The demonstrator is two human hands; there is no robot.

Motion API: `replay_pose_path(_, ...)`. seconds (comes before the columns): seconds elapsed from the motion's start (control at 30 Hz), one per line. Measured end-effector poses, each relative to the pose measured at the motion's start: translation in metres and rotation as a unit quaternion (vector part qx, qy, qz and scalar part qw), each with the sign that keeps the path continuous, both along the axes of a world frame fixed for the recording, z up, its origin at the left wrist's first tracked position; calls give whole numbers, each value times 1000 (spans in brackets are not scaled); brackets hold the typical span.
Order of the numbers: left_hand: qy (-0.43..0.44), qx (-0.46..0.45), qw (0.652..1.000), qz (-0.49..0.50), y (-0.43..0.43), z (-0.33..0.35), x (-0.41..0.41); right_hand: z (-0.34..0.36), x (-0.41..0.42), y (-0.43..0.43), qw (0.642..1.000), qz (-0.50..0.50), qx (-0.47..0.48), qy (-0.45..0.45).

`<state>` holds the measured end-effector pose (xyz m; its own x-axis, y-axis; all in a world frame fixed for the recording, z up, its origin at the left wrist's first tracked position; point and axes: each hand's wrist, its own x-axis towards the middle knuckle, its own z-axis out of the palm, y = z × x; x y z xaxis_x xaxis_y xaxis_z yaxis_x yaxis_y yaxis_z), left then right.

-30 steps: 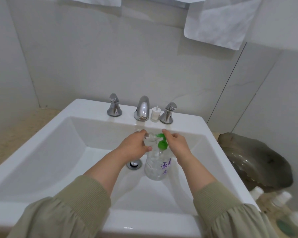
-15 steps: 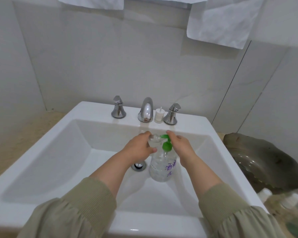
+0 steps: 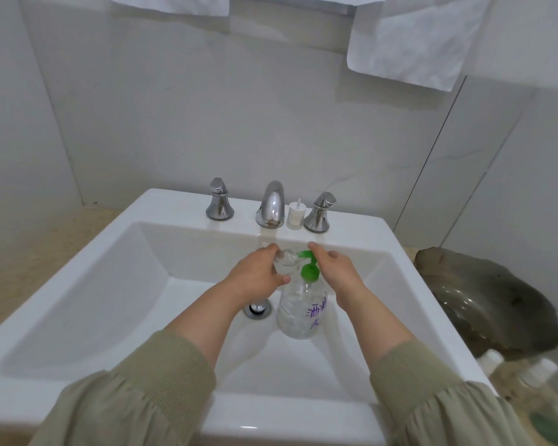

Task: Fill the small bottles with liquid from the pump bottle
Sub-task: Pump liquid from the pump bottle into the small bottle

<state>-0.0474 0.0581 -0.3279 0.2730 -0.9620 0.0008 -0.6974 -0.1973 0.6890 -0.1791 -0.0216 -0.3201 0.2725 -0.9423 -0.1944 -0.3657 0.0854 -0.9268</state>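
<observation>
Left hand grips a small bottle beside the green nozzle; right hand presses straight fingers on the pump bottle, upright in the sink.

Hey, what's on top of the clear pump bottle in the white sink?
A green pump head, with the right hand resting on it. The left hand holds a small clear bottle at its spout. The spout's tip is covered.
</observation>
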Motion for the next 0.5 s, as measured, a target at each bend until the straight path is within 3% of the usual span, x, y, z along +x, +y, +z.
replay_pose_path(0.5, -2, 6, 1000, -6, 1, 2, 0, 0, 0, -4, 1000, 15, 7, 5)
